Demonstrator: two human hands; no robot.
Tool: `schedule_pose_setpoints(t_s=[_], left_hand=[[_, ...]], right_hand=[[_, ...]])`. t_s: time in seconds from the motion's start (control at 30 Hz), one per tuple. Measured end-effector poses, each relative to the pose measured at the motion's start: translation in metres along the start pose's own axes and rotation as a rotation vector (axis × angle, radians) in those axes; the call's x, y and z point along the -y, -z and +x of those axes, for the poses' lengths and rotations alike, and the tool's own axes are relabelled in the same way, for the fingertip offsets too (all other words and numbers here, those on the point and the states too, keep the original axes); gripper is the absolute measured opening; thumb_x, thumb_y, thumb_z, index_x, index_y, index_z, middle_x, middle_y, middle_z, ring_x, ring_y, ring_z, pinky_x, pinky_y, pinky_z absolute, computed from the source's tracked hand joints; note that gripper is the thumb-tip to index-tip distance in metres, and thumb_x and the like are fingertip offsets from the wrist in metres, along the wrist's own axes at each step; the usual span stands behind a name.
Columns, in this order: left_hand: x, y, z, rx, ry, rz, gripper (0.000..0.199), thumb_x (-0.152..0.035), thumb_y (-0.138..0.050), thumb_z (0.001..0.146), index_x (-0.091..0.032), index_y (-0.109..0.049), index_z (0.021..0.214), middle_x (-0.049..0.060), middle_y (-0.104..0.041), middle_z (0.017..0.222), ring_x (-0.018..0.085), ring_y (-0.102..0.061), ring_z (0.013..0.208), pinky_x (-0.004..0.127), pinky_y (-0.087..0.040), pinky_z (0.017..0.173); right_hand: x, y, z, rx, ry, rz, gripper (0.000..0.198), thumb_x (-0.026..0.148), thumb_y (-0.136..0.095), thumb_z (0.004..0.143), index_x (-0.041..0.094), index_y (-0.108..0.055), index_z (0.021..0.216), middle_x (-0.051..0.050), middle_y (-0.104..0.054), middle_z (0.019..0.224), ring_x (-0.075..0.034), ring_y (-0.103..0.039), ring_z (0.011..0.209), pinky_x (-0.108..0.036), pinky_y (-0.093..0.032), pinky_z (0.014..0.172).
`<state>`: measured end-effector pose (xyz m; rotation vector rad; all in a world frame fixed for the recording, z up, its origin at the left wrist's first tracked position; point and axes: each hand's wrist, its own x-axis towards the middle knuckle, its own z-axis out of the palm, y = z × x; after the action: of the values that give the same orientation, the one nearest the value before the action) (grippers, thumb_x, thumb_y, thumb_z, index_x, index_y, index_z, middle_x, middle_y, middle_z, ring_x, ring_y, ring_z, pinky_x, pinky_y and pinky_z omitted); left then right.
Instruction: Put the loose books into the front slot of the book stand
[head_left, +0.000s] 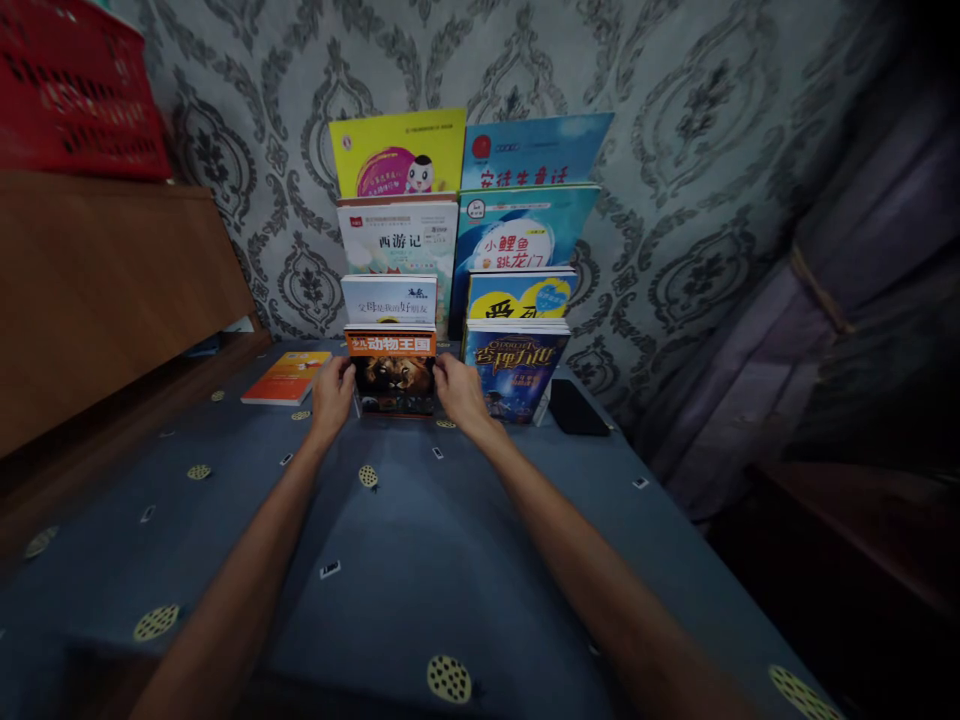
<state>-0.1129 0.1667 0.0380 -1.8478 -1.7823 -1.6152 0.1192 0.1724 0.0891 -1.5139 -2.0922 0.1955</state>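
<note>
Left hand (332, 392) and right hand (459, 390) clamp the side edges of the upright, orange-topped lion-cover book (391, 372); thin, light, probably floppy.

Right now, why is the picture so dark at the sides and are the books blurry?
Head view: light falls mostly on the books in the middle, so the lion book between the left hand and right hand reads fairly sharp; the curtain and right corners fade to black; the edges bend and smear, as on the red crate.
</note>
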Motion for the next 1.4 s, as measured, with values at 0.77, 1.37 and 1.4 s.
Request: schedule_pose_setpoints(t_s=[0.77, 1.37, 1.4], left_hand=[[-0.004, 0.01, -0.003, 0.027, -0.039, -0.032, 0.029, -0.032, -0.041, 0.097, -0.018, -0.065, 0.106, 0.01, -0.071, 0.104, 0.024, -0.064, 0.1, 0.037, -0.051, 0.093], [0.02, 0.011, -0.013, 0.045, 0.066, 0.163, 0.028, -0.022, -0.039, 0.094, -0.02, -0.064, 0.107, 0.012, -0.07, 0.111, 0.027, -0.063, 0.108, 0.042, -0.049, 0.098], [0.025, 0.013, -0.016, 0.067, 0.094, 0.24, 0.029, -0.02, -0.04, 0.093, -0.02, -0.064, 0.109, 0.014, -0.069, 0.115, 0.029, -0.061, 0.113, 0.045, -0.048, 0.101]], right_hand=[[0.003, 0.018, -0.002, 0.083, 0.033, -0.081, 0.03, 0.027, -0.048, 0.101, 0.015, -0.073, 0.113, -0.014, -0.076, 0.117, -0.026, -0.07, 0.11, -0.029, -0.049, 0.089], [0.01, 0.028, -0.01, 0.205, -0.011, -0.202, 0.031, 0.034, -0.054, 0.1, 0.014, -0.072, 0.114, -0.017, -0.077, 0.109, -0.029, -0.072, 0.105, -0.033, -0.052, 0.082], [0.012, 0.031, -0.012, 0.248, -0.01, -0.211, 0.029, 0.035, -0.055, 0.099, 0.015, -0.074, 0.11, -0.016, -0.078, 0.103, -0.028, -0.073, 0.101, -0.033, -0.052, 0.079]])
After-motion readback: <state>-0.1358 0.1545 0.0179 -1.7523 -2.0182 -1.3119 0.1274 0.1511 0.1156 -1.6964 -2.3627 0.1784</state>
